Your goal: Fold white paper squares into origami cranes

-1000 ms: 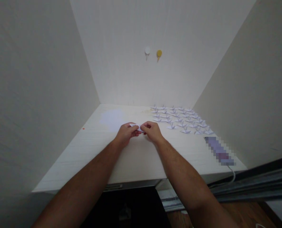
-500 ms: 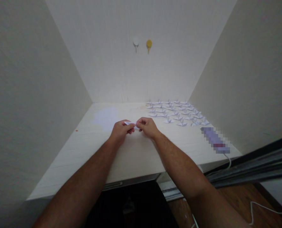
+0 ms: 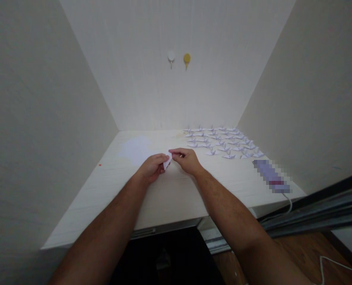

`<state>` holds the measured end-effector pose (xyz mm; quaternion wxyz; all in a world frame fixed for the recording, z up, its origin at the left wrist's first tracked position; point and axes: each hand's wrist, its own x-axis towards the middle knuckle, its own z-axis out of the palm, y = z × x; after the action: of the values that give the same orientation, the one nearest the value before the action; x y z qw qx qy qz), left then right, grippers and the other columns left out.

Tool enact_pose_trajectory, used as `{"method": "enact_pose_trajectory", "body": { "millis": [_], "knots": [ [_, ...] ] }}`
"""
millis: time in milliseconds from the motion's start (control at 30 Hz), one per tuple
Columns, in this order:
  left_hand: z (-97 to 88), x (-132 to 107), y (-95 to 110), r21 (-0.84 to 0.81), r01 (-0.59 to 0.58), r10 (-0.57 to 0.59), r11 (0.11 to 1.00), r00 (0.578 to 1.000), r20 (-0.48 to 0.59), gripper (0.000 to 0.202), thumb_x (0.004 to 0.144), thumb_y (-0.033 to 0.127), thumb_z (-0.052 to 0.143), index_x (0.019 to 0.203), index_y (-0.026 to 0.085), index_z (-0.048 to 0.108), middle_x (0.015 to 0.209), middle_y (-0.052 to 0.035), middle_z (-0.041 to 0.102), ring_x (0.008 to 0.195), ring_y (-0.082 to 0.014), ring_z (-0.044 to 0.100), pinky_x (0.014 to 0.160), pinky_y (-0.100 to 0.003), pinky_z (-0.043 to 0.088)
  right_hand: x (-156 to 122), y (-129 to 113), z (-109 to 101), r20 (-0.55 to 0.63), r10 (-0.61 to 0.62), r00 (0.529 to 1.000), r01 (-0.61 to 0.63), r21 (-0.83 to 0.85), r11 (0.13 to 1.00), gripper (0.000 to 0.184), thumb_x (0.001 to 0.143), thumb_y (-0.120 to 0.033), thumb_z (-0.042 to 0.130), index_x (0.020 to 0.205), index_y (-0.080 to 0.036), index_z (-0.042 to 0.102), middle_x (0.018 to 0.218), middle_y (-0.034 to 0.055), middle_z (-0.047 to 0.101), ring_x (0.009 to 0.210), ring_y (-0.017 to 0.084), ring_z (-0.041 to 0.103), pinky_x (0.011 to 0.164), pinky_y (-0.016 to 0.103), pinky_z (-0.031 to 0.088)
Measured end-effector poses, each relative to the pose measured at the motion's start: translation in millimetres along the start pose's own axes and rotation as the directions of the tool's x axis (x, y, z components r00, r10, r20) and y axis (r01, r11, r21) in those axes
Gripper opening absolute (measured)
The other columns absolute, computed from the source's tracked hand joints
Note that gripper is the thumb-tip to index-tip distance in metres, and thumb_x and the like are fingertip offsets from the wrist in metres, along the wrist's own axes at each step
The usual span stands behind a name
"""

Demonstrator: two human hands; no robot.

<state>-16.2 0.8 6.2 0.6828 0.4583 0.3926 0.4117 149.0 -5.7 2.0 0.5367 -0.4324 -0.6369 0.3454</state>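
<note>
Above the middle of the white desk (image 3: 176, 198), a small piece of folded white paper (image 3: 167, 161) is held between my two hands. My left hand (image 3: 153, 167) pinches it, thumb on the near face and fingers behind. At its upper right edge, my right hand (image 3: 186, 159) is closed with thumb and forefinger against the paper. The paper stands slanted, and part of it is hidden by the fingers. Folded white paper cranes (image 3: 223, 142) stand in rows at the back right. White paper sheets (image 3: 136, 148) lie behind my left hand.
A pixelated purple object (image 3: 269, 174) with a white cable (image 3: 290, 204) lies near the desk's right edge. Walls enclose the desk on the left, back and right. A white hook (image 3: 171, 56) and a yellow hook (image 3: 187, 58) hang on the back wall.
The folded paper has turned from lying nearly level to a steep slant. My right hand has shifted to its upper edge, and the view has moved slightly.
</note>
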Motion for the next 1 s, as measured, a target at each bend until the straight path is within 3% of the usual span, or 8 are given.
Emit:
{"method": "enact_pose_trajectory", "body": {
  "millis": [100, 200, 400, 500, 667, 800, 1000],
  "knots": [
    [4.3, 1, -3, 0.072, -0.109, 0.117, 0.991, 0.987, -0.107, 0.031, 0.06, 0.035, 0.08, 0.065, 0.017, 0.056, 0.052, 0.0049, 0.05, 0.043, -0.0069, 0.044, 0.04, -0.019, 0.032, 2, 2, 2, -0.038, 0.097, 0.995, -0.093, 0.089, 0.992, 0.026, 0.072, -0.027, 0.066, 0.094, -0.016, 0.071, 0.074, 0.0023, 0.071, 0.062, 0.012, 0.063, 0.061, 0.024, 0.049],
    [7.8, 1, -3, 0.175, -0.165, 0.198, 0.971, 0.961, -0.192, 0.036, 0.059, 0.037, 0.081, 0.062, 0.018, 0.05, 0.053, 0.0029, 0.055, 0.049, -0.0112, 0.056, 0.044, -0.02, 0.037, 2, 2, 3, -0.061, 0.12, 0.991, -0.119, 0.02, 0.993, 0.013, 0.071, -0.027, 0.066, 0.075, -0.015, 0.068, 0.06, 0.0003, 0.066, 0.055, 0.011, 0.061, 0.056, 0.023, 0.047],
    [14.0, -6, 3, 0.365, -0.225, 0.292, 0.903, 0.947, -0.137, 0.029, 0.06, 0.035, 0.08, 0.064, 0.016, 0.058, 0.057, -0.0033, 0.064, 0.053, -0.0159, 0.063, 0.051, -0.025, 0.046, 1, -2, 1, -0.089, 0.074, 0.993, -0.083, -0.092, 0.992, 0.011, 0.071, -0.025, 0.065, 0.072, -0.015, 0.068, 0.061, -0.0005, 0.065, 0.057, 0.011, 0.059, 0.056, 0.022, 0.044],
    [14.6, -8, 4, 0.388, -0.214, 0.277, 0.896, 0.954, -0.112, 0.023, 0.064, 0.033, 0.076, 0.065, 0.016, 0.061, 0.059, -0.0054, 0.066, 0.056, -0.0178, 0.065, 0.054, -0.027, 0.048, 0, -4, -1, -0.091, 0.041, 0.995, -0.057, -0.181, 0.982, 0.009, 0.071, -0.023, 0.063, 0.07, -0.015, 0.067, 0.063, -0.0004, 0.066, 0.059, 0.011, 0.058, 0.057, 0.022, 0.043],
    [10.8, -7, 6, 0.505, -0.19, 0.287, 0.842, 0.951, -0.12, 0.023, 0.07, 0.03, 0.068, 0.054, 0.017, 0.058, 0.054, -0.0047, 0.065, 0.045, -0.0121, 0.055, 0.047, -0.024, 0.041, -2, -2, -1, -0.044, -0.026, 0.999, 0.01, -0.331, 0.944, 0.011, 0.077, -0.026, 0.061, 0.074, -0.017, 0.067, 0.068, -0.0006, 0.067, 0.062, 0.011, 0.058, 0.059, 0.021, 0.042],
    [10.0, -7, 6, 0.543, -0.201, 0.308, 0.816, 0.944, -0.114, 0.022, 0.071, 0.028, 0.065, 0.052, 0.016, 0.061, 0.047, -0.0019, 0.059, 0.042, -0.0102, 0.049, 0.045, -0.022, 0.037, -2, -1, 2, 0.041, -0.108, 0.993, 0.113, -0.542, 0.833, 0.011, 0.082, -0.028, 0.06, 0.079, -0.019, 0.067, 0.072, -0.0001, 0.068, 0.066, 0.013, 0.06, 0.063, 0.023, 0.041],
    [12.0, -1, -1, 0.298, -0.117, 0.197, 0.948, 0.947, -0.255, 0.014, 0.066, 0.027, 0.069, 0.063, 0.013, 0.066, 0.056, -0.0052, 0.065, 0.05, -0.0133, 0.059, 0.047, -0.022, 0.044, -3, -5, 5, 0.23, -0.204, 0.952, 0.305, -0.782, 0.543, 0.021, 0.094, -0.03, 0.049, 0.087, -0.019, 0.066, 0.086, 0.0065, 0.07, 0.081, 0.018, 0.062, 0.072, 0.028, 0.042]
  ]
}}
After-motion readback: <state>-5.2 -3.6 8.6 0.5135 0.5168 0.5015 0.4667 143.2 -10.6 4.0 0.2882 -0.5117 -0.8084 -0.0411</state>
